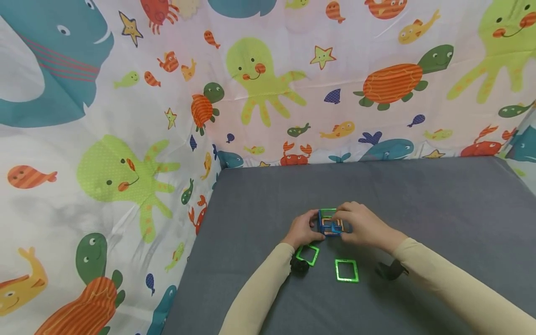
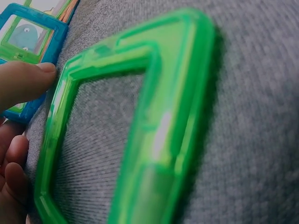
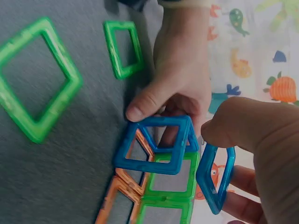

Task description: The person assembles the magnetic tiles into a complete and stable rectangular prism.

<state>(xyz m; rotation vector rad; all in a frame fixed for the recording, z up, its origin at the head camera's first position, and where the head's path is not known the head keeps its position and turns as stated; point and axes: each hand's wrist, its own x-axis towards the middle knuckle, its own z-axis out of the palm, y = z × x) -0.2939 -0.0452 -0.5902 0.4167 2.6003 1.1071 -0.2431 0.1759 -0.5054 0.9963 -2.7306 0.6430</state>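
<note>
The left hand (image 1: 302, 229) (image 3: 182, 60) grips the end of a small structure of joined square frames, its thumb on a blue frame (image 3: 147, 166) and its fingers behind. Green frames (image 3: 170, 193) and orange frames (image 3: 120, 181) adjoin the blue ones. In the right wrist view the right hand (image 3: 261, 140) pinches a separate blue square frame (image 3: 227, 179) between thumb and fingers, beside the structure. From the head view, the right hand (image 1: 364, 225) is at the structure's right side. The left wrist view shows the left thumb (image 2: 28, 79) against a blue frame (image 2: 57, 41).
Two loose green square frames lie on the grey cloth nearer the person: one (image 1: 304, 261) by the left wrist, the other (image 1: 346, 280) farther right. A sea-animal patterned curtain (image 1: 276, 116) stands behind and to the left of the grey surface (image 1: 251, 195).
</note>
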